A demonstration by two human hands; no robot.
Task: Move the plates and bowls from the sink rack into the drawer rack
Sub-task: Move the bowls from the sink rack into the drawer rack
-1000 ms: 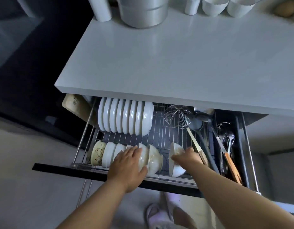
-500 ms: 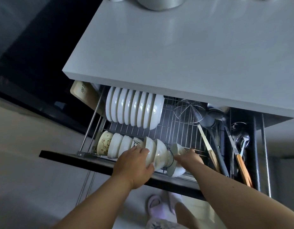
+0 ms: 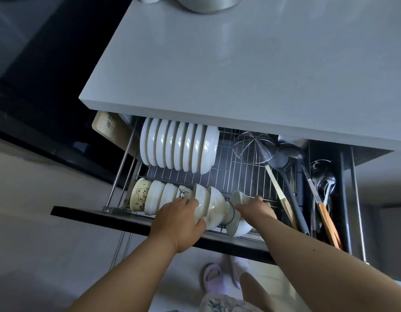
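Down at the drawer rack [image 3: 240,174], your left hand [image 3: 180,218] clasps stacked bowls [image 3: 208,206]; your right hand [image 3: 255,209] grips another bowl [image 3: 239,229] beside them.

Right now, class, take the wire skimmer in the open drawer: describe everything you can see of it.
The wire skimmer has a round, shallow basket of thin shiny metal wire, spiralled and crossed by spokes, joined to a long pale flat handle that looks wooden. It lies in the drawer rack, basket toward the back just under the countertop edge, handle running forward and right. It lies right of the row of white plates, beside dark utensils. Neither hand touches it.
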